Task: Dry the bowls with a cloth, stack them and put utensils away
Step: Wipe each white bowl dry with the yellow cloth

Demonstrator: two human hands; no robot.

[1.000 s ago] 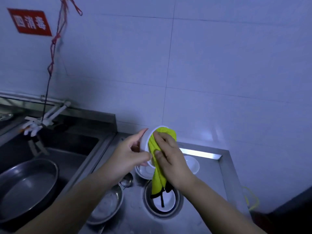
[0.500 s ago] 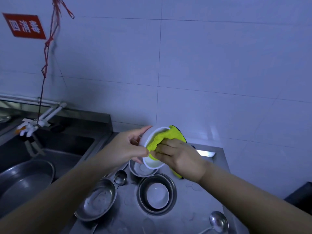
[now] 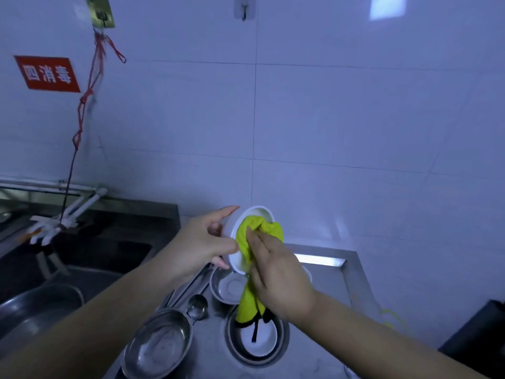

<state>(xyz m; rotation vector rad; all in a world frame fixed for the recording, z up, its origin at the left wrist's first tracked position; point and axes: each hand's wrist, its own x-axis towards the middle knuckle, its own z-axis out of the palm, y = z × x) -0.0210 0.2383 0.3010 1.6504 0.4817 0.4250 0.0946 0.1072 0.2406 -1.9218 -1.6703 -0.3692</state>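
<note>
The left hand (image 3: 203,243) grips a white bowl (image 3: 240,236) by its rim and outer wall, tilted on edge above the steel table (image 3: 332,285). The right hand (image 3: 276,272) clutches a yellow cloth (image 3: 252,233), pressing it into the bowl's hollow; the cloth's tail hangs below the wrist. Directly beneath the hands sit a small metal dish (image 3: 228,287), a spoon (image 3: 197,306), a steel bowl (image 3: 158,344) and a white bowl nested in a steel one (image 3: 258,339). Right of the right hand, bare table runs to a raised edge (image 3: 355,280). Left of the left hand lies the sink (image 3: 82,258).
</note>
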